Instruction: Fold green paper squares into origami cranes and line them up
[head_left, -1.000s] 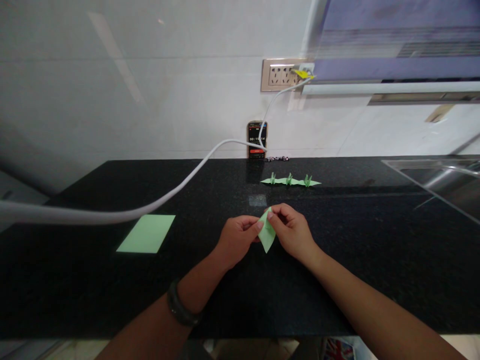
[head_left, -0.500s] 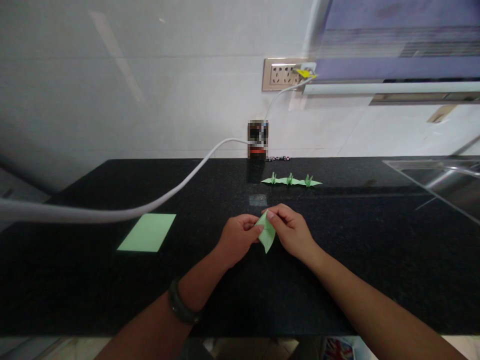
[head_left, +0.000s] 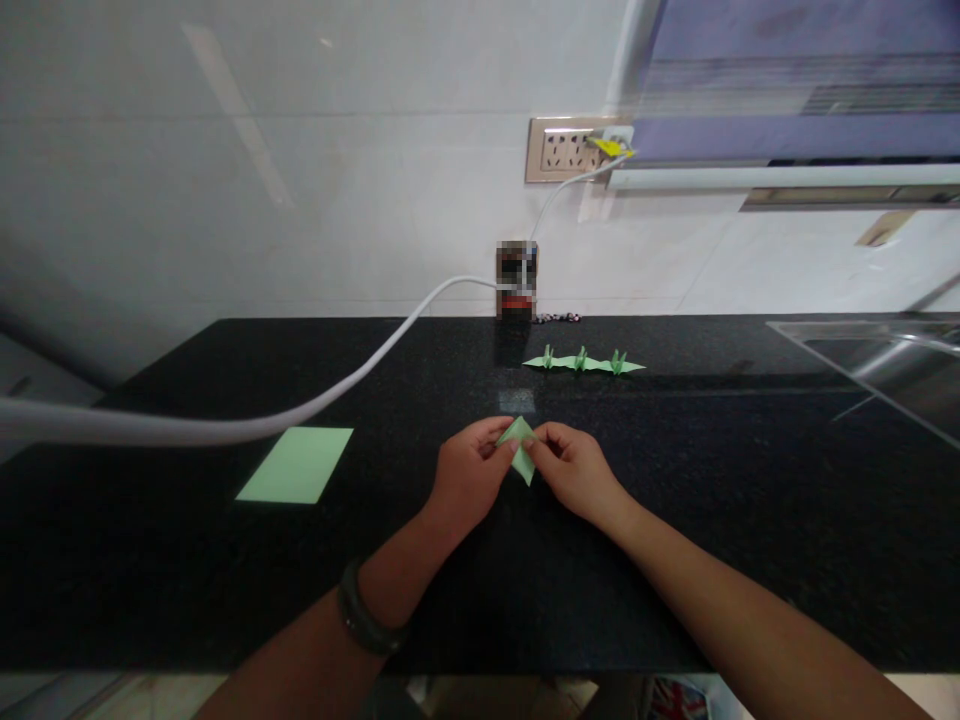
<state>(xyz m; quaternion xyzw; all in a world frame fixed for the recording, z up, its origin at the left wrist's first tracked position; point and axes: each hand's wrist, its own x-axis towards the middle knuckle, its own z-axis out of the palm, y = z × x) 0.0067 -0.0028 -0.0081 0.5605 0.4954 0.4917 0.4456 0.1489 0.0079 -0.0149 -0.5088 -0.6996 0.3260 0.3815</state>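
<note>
A small folded piece of light green paper (head_left: 520,452) is pinched between both of my hands above the black countertop (head_left: 675,520). My left hand (head_left: 469,477) grips its left side with thumb and fingers closed. My right hand (head_left: 568,470) pinches its right side, fingers curled. A dark band sits on my left wrist. Three finished green paper cranes (head_left: 583,361) stand in a row farther back on the counter.
A flat green paper sheet (head_left: 295,464) lies to the left. A white cable (head_left: 315,404) runs across the counter to a phone (head_left: 516,280) leaning on the wall under a wall socket (head_left: 567,150). A steel sink (head_left: 877,360) is at the right.
The folded paper looks smaller and has tipped flatter; both hands have drawn closer together and shifted slightly away from me.
</note>
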